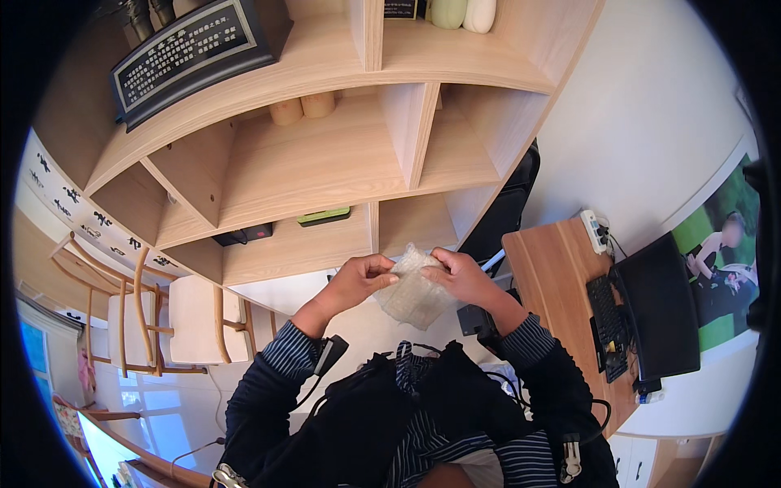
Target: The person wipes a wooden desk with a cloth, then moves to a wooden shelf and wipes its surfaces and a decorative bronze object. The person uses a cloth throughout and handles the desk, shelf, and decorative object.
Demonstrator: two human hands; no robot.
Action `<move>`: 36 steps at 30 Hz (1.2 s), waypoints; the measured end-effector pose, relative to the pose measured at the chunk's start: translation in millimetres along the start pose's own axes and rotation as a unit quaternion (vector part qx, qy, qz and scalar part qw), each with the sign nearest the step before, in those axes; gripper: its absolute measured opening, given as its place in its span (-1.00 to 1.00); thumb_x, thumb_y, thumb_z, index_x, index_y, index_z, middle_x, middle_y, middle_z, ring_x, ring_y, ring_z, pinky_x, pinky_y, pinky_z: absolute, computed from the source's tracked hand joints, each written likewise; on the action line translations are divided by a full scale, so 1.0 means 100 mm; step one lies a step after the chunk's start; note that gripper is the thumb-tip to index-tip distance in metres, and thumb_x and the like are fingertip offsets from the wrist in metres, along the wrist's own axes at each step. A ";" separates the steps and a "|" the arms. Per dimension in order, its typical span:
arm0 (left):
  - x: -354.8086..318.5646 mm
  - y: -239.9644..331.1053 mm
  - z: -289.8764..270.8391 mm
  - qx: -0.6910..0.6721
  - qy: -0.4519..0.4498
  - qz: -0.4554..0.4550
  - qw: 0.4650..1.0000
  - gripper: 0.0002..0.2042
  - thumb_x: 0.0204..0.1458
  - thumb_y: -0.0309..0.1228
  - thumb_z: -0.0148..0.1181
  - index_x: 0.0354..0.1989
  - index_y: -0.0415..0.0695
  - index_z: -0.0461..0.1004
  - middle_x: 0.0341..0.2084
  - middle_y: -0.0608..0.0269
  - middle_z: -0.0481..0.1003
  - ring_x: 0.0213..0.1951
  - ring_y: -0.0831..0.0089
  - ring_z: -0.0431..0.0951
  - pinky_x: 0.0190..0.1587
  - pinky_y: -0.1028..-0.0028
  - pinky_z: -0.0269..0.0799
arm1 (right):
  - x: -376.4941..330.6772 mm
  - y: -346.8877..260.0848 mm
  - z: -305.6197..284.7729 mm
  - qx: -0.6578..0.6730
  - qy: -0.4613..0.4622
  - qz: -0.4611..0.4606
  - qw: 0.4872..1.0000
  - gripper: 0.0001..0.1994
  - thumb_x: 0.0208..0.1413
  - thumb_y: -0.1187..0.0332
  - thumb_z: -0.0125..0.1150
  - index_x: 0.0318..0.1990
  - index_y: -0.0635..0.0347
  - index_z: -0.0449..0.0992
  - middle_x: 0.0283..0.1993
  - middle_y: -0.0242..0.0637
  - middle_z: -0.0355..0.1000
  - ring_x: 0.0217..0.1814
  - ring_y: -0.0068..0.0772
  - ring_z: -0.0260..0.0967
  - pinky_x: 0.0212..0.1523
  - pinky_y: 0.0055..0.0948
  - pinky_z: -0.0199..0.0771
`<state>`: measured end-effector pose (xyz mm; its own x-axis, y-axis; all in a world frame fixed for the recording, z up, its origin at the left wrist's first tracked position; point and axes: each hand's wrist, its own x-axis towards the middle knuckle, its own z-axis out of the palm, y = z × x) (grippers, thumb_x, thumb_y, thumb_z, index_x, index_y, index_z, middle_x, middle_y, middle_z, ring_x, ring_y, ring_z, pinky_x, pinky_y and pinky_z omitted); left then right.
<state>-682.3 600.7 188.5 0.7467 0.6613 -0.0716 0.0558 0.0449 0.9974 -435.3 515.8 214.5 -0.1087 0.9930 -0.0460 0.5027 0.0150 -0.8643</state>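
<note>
Between my two hands hangs a piece of clear bubble wrap (415, 297), crumpled at its top edge. My left hand (362, 281) pinches its upper left edge between thumb and fingers. On the other side my right hand (468, 281) grips the upper right edge, thumb toward the middle. Whether anything lies inside the wrap cannot be made out. Both hands are in front of the lower part of a light wooden shelf unit (317, 175), apart from its boards.
A wooden desk (545, 276) with a keyboard (606, 313), a monitor (659, 309) and a power strip (595, 232) stands at right. Wooden chairs (199, 321) are at left. The shelves hold a dark plaque (187, 57), a green box (324, 217) and a black object (244, 234).
</note>
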 end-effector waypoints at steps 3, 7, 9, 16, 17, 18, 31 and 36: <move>0.02 0.02 -0.02 0.036 -0.017 -0.005 0.999 -0.84 0.23 -0.42 0.30 -0.15 -0.25 0.54 -0.30 0.43 0.57 -0.23 0.66 0.51 -0.10 0.52 0.47 | 0.04 -0.01 -0.04 -0.006 -0.028 0.016 0.999 -0.69 0.32 0.17 0.23 -0.16 0.31 0.49 -0.44 -0.31 0.43 -0.40 -0.60 0.27 -0.34 -0.42 0.36; 0.10 0.04 0.02 0.204 0.100 0.249 0.942 -0.86 0.20 -0.43 0.31 -0.23 -0.19 0.48 -0.31 0.38 0.49 -0.27 0.60 0.45 -0.12 0.53 0.43 | 0.06 -0.06 0.02 0.126 -0.075 0.020 0.989 -0.64 0.38 0.16 0.15 0.05 0.32 0.49 -0.22 -0.40 0.49 -0.21 -0.62 0.35 -0.16 -0.47 0.42; 0.13 0.08 0.01 0.199 0.092 0.283 0.934 -0.85 0.18 -0.43 0.32 -0.26 -0.18 0.45 -0.32 0.33 0.43 -0.32 0.55 0.40 -0.16 0.52 0.41 | 0.03 -0.08 0.05 0.209 -0.107 0.063 0.970 -0.61 0.41 0.19 0.11 0.18 0.34 0.44 -0.05 -0.41 0.50 -0.04 -0.63 0.37 0.02 -0.49 0.43; 0.06 0.19 0.00 0.152 0.034 0.106 0.982 -0.85 0.18 -0.51 0.29 -0.20 -0.18 0.41 -0.34 0.36 0.38 -0.25 0.57 0.43 -0.15 0.54 0.45 | -0.03 -0.18 0.10 0.153 -0.189 0.077 0.967 -0.55 0.39 0.07 0.13 0.14 0.33 0.49 -0.14 -0.36 0.52 -0.09 -0.57 0.40 -0.02 -0.42 0.46; 0.07 0.22 -0.04 0.166 0.072 0.152 0.972 -0.84 0.16 -0.51 0.30 -0.20 -0.18 0.42 -0.33 0.30 0.39 -0.28 0.52 0.45 -0.18 0.52 0.46 | -0.03 -0.21 0.03 0.100 -0.148 0.056 0.982 -0.56 0.38 0.08 0.14 0.11 0.33 0.51 -0.20 -0.35 0.52 -0.15 -0.56 0.40 -0.08 -0.41 0.46; 0.09 0.25 -0.11 0.179 0.110 0.196 0.958 -0.82 0.14 -0.51 0.32 -0.19 -0.18 0.42 -0.32 0.25 0.40 -0.30 0.47 0.46 -0.20 0.49 0.47 | -0.02 -0.25 -0.10 0.038 -0.104 0.059 0.992 -0.58 0.38 0.09 0.15 0.08 0.32 0.52 -0.27 -0.34 0.52 -0.22 -0.56 0.40 -0.14 -0.40 0.47; 0.53 0.57 -1.29 0.386 0.355 0.243 0.816 -0.95 0.13 -0.55 0.26 -0.29 -0.24 0.50 -0.36 0.05 0.44 -0.35 0.14 0.55 -0.25 0.28 0.51 | 1.00 0.06 -0.99 -0.410 0.072 -0.106 0.903 -0.41 0.40 0.05 -0.04 0.48 0.08 0.16 0.62 -0.05 -0.10 0.67 -0.01 -0.26 0.60 -0.06 -0.30; 0.79 0.42 -1.59 0.401 0.392 0.219 0.798 -0.92 0.14 -0.50 0.23 -0.33 -0.25 0.50 -0.39 0.01 0.44 -0.36 0.06 0.53 -0.24 0.20 0.48 | 1.36 0.34 -1.09 -0.395 0.053 -0.059 0.915 -0.36 0.42 -0.11 -0.18 0.52 -0.02 0.10 0.64 -0.11 -0.14 0.68 0.05 -0.29 0.60 -0.02 -0.31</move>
<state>-726.4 773.6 225.1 0.1842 0.7611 0.6219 0.5441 -0.6059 0.5804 -339.8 664.1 233.6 -0.1386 0.9843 0.1090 0.9606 0.1604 -0.2270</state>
